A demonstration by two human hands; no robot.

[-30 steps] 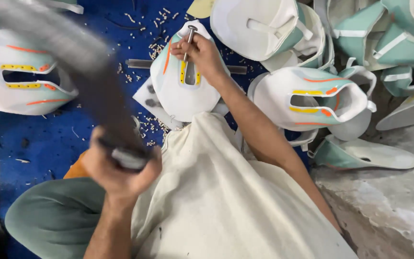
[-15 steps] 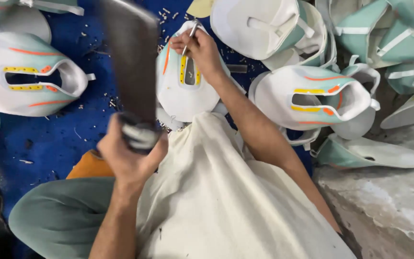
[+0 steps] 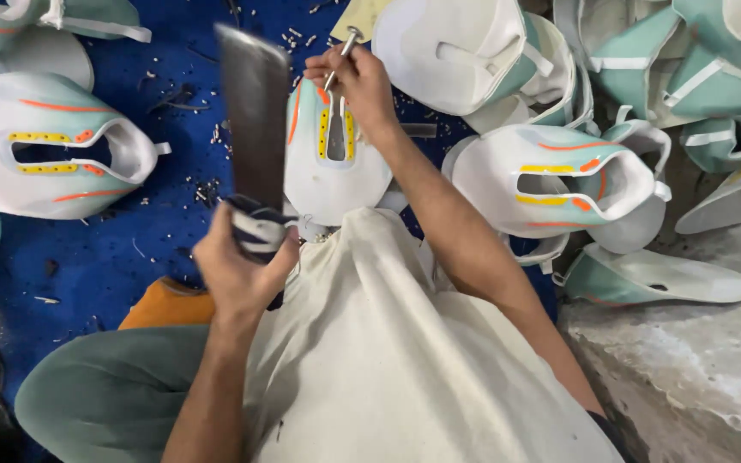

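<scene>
My left hand (image 3: pixel 237 270) grips the cloth-wrapped handle of a flat metal bar (image 3: pixel 255 129), held upright over the blue mat. My right hand (image 3: pixel 358 81) pinches a slim metal punch (image 3: pixel 340 53) and sets its tip on a white shoe upper (image 3: pixel 332 163) with yellow eyelet strips and orange trim. That upper lies flat in front of my lap, partly under a cream cloth (image 3: pixel 388 360) that covers my knees.
More white and mint shoe uppers lie around: one at the left (image 3: pixel 49 146), one at the right (image 3: pixel 559 176), a heap at top right (image 3: pixel 645 69). Small punched scraps litter the blue mat (image 3: pixel 173 223). A grey concrete ledge (image 3: pixel 688 360) sits at lower right.
The metal bar has swung from a leftward tilt to upright and my left hand has moved right, closer to the punch. My right hand keeps the punch on the upper.
</scene>
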